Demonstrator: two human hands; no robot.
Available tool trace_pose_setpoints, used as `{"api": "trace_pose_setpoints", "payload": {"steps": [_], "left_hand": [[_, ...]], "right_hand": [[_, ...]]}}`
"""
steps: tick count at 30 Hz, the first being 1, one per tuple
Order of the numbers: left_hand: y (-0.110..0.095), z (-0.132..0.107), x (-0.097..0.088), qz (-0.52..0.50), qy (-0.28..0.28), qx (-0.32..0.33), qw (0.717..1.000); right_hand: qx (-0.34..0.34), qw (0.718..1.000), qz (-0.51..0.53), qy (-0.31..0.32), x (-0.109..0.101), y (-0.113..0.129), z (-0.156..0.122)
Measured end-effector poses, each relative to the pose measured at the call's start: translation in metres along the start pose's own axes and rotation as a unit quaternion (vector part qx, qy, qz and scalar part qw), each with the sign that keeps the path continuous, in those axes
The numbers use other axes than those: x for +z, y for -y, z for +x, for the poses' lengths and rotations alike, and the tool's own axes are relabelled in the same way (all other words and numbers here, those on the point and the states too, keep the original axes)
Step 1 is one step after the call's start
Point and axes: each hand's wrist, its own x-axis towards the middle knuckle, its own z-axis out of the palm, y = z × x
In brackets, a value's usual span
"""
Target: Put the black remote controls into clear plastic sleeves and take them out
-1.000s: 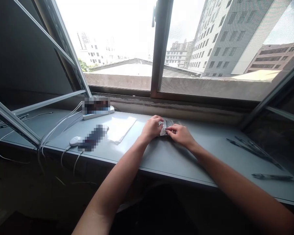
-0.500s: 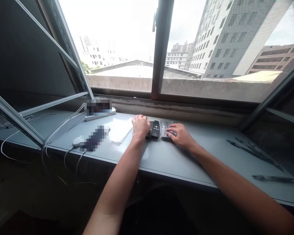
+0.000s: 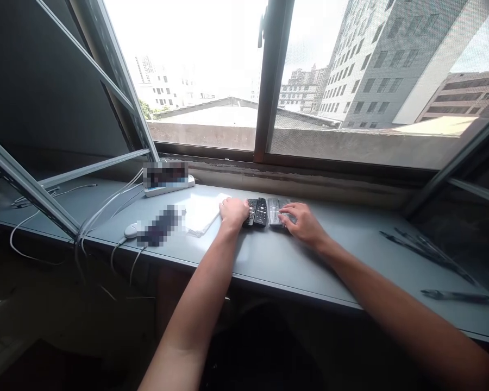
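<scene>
Three remotes lie side by side on the grey ledge under the window: two black ones and a grey one. My left hand is curled, its fingers pressed against the left edge of the leftmost black remote. My right hand lies over the right part of the grey remote, fingers stretched out on its buttons. Whether the thumb grips the remote is hidden.
A white folded sheet lies just left of my left hand. Further left are a blurred dark device, a small white puck, a white power strip and several white cables. Dark pens lie at the right.
My hands, together on the grey remote a second ago, have parted. The left one slid left, uncovering the two black remotes. The right one stays on the grey remote.
</scene>
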Motion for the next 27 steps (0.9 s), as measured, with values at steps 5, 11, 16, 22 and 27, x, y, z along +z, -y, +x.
{"api": "trace_pose_setpoints", "payload": {"steps": [5, 11, 16, 22, 27], "left_hand": [[-0.001, 0.002, 0.004, 0.022, 0.000, -0.029, 0.999], [-0.005, -0.002, 0.003, -0.016, -0.055, -0.009, 0.998], [-0.005, -0.005, -0.005, -0.136, -0.143, 0.069, 0.978], [-0.021, -0.006, -0.010, -0.521, -0.087, 0.219, 0.820], [-0.040, -0.020, -0.010, -0.750, 0.170, 0.179, 0.613]], "right_hand": [[0.010, 1.000, 0.013, 0.003, -0.001, 0.004, 0.000], [0.015, 0.999, 0.030, 0.002, -0.002, 0.003, 0.000], [0.009, 0.999, 0.032, -0.011, -0.002, 0.003, 0.001], [-0.006, 0.999, 0.032, -0.027, -0.002, 0.005, 0.002], [-0.004, 0.998, 0.049, -0.034, -0.002, 0.004, 0.004]]}}
